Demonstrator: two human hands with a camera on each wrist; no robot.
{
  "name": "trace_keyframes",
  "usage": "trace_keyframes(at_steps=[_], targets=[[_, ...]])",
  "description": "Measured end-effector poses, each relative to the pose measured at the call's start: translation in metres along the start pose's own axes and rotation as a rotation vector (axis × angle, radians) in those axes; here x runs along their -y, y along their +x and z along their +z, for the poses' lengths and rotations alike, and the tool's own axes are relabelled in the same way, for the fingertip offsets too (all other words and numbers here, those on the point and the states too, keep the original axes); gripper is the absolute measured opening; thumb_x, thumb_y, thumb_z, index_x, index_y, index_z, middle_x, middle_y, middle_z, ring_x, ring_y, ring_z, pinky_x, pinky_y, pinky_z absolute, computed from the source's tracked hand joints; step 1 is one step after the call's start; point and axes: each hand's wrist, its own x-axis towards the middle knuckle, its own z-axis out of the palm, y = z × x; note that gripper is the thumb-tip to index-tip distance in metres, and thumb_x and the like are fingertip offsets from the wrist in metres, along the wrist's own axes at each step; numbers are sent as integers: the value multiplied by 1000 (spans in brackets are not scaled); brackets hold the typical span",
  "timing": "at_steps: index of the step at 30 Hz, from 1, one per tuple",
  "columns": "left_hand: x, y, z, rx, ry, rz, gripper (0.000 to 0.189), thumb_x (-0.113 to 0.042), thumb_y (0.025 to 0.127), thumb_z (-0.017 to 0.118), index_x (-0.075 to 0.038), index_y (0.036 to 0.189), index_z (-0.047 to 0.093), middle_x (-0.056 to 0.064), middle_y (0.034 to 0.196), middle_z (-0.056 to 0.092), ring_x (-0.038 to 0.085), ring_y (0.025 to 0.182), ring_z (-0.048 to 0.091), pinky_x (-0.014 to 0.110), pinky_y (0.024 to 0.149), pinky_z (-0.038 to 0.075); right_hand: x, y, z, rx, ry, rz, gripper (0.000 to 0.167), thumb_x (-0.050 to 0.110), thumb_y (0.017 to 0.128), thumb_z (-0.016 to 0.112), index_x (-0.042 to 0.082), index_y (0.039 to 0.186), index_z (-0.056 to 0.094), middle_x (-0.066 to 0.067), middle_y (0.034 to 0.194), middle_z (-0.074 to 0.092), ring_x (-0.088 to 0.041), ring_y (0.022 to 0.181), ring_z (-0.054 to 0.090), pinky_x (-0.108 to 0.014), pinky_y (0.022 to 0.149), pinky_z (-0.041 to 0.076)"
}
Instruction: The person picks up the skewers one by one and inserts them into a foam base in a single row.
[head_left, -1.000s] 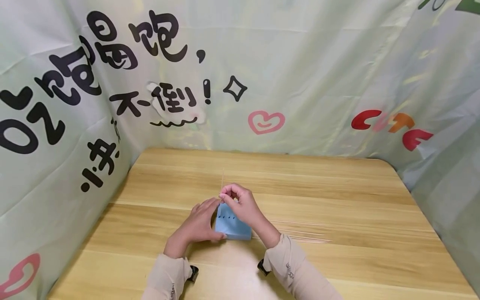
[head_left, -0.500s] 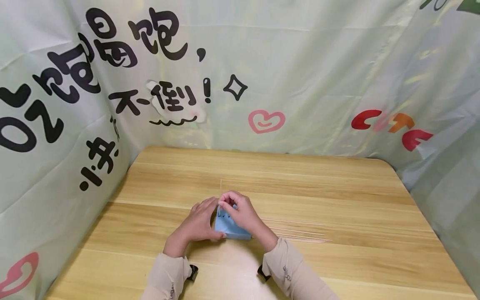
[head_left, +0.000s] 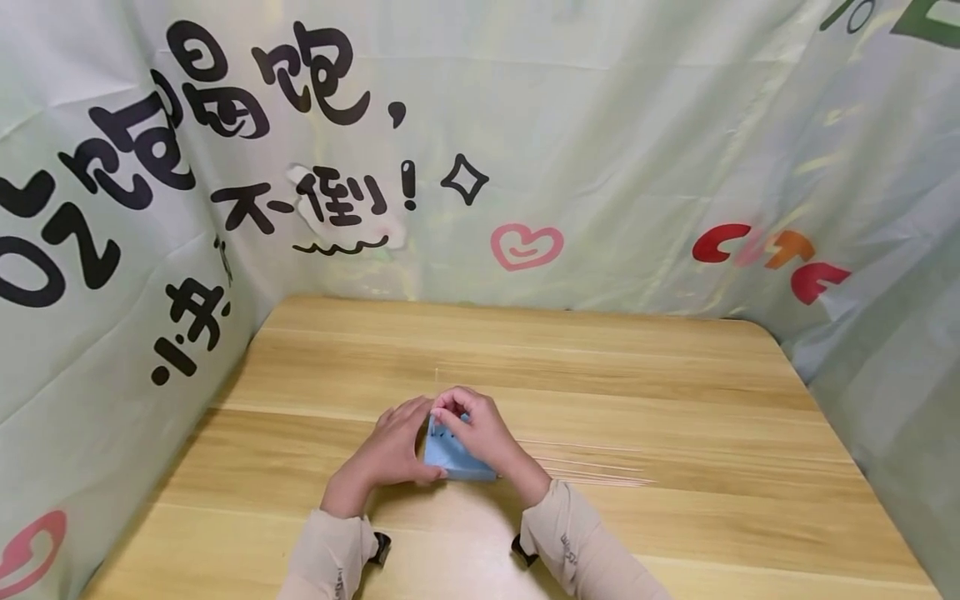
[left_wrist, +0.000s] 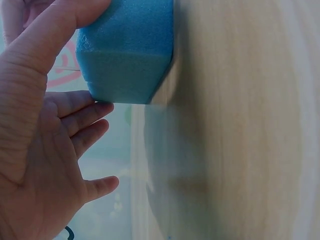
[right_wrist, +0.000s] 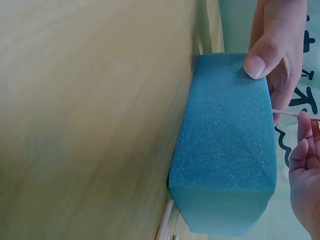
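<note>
A blue foam block [head_left: 461, 463] with a row of small dark holes in its top stands on the table. My left hand [head_left: 390, 446] grips its left side, thumb on the near face and fingers around the back; the left wrist view has the block [left_wrist: 130, 55] at the top. Over the block's far left corner, my right hand [head_left: 474, 423] pinches a thin wooden stick [head_left: 437, 377] held upright. In the right wrist view the stick [right_wrist: 285, 113] runs from the fingertips to the block's top. The fingers partly cover the holes.
Several thin sticks [head_left: 600, 468] lie side by side on the wooden table [head_left: 637, 383], right of the block and partly behind the right forearm. A printed cloth curtain [head_left: 615, 150] hangs behind the table and along both sides.
My right hand has moved down toward the block with the stick, whose upper end now stands lower. The left hand keeps its grip on the block, and the head view has shifted slightly.
</note>
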Motion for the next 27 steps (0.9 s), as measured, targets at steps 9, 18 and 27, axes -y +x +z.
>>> trace_keyframes(at_steps=[9, 18, 27], targets=[[-1, 1, 1, 3, 6, -19, 106, -49, 62, 81, -7, 146, 34, 10, 146, 39, 28, 138, 29, 61, 107, 18, 2, -4, -14, -31, 16, 58, 13, 10, 86, 68, 0, 96, 69, -7, 87, 66, -9, 71, 54, -21, 63, 48], [-3, 0, 2, 9, 13, -47, 110, -49, 60, 83, -2, 146, 32, 16, 148, 35, 32, 138, 28, 60, 109, 17, 10, -20, -51, -113, -10, 137, 14, -1, 86, 65, -9, 97, 66, -18, 91, 67, -14, 76, 55, -26, 66, 49], [-3, -1, 1, 23, 20, -42, 109, -50, 61, 82, -3, 146, 32, 16, 149, 34, 32, 138, 28, 60, 109, 16, -20, -42, -87, -188, -58, 220, 15, 10, 87, 67, 0, 98, 68, -8, 93, 67, -12, 80, 59, -27, 72, 51]])
